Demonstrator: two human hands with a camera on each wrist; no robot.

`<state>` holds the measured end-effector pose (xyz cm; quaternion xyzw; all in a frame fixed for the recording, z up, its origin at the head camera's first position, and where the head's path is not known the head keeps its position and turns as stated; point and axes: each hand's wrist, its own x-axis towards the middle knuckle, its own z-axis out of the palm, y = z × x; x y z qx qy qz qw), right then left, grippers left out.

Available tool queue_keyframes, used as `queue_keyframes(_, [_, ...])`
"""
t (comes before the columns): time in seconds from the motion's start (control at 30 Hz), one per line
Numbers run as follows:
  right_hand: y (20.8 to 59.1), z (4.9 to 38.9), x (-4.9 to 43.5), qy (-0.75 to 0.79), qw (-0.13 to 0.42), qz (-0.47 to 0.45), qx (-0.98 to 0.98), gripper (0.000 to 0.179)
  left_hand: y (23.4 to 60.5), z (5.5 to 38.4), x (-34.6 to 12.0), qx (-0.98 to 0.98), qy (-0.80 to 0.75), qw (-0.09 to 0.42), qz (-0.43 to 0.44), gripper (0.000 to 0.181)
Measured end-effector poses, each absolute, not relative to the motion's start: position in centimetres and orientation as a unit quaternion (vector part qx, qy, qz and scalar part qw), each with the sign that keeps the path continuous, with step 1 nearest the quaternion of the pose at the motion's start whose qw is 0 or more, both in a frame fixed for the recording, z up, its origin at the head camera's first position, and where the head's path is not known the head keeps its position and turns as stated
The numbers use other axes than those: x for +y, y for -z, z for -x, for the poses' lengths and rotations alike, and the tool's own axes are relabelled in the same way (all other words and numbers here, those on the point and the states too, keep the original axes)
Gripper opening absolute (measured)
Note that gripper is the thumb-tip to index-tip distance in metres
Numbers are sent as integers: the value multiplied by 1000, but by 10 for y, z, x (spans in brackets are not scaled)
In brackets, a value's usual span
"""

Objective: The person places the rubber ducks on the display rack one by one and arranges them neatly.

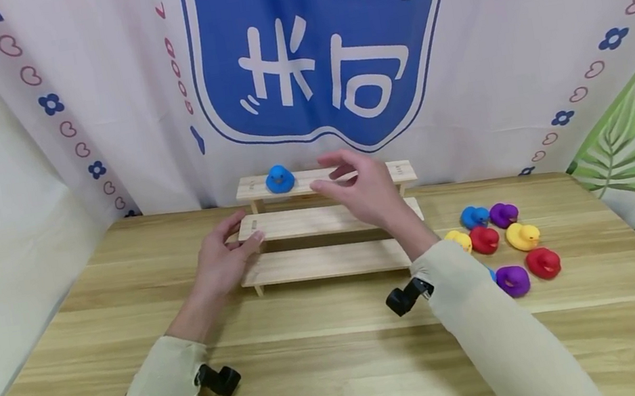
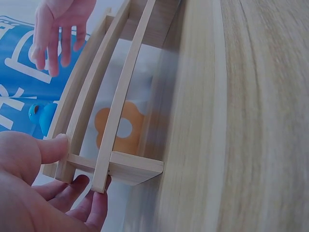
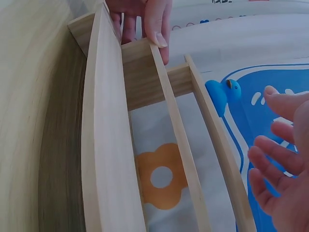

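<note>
A three-tier wooden shelf (image 1: 327, 261) stands on the table near the curtain. On its top tier, toward the left end, sits a blue rubber duck (image 1: 280, 179). My left hand (image 1: 221, 257) grips the left end of the middle tier, thumb on top and fingers around the edge, as the left wrist view confirms. Above the shelf's top tier, to the right of the duck, hovers my right hand (image 1: 362, 188), fingers loosely bent. The right wrist view shows nothing in that right hand (image 3: 285, 154), apart from the duck (image 3: 223, 94).
On the table right of the shelf lie several rubber ducks: blue (image 1: 474, 217), purple (image 1: 503, 214), yellow (image 1: 523, 236) and red (image 1: 543, 263). My right forearm partly covers some. A printed curtain (image 1: 162, 146) hangs right behind the shelf.
</note>
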<state>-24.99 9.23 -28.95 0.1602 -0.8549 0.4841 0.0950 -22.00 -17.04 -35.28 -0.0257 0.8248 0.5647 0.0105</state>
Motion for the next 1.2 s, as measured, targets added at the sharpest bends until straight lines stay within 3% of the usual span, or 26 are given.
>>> queue_keyframes(0.23, [291, 243, 111, -492, 137, -171, -843, 43, 353, 220, -170, 823, -568, 11, 27, 66])
queue_keyframes(1.2, [302, 225, 194, -491, 140, -124, -851, 37, 353, 220, -171, 819, -573, 17, 26, 69])
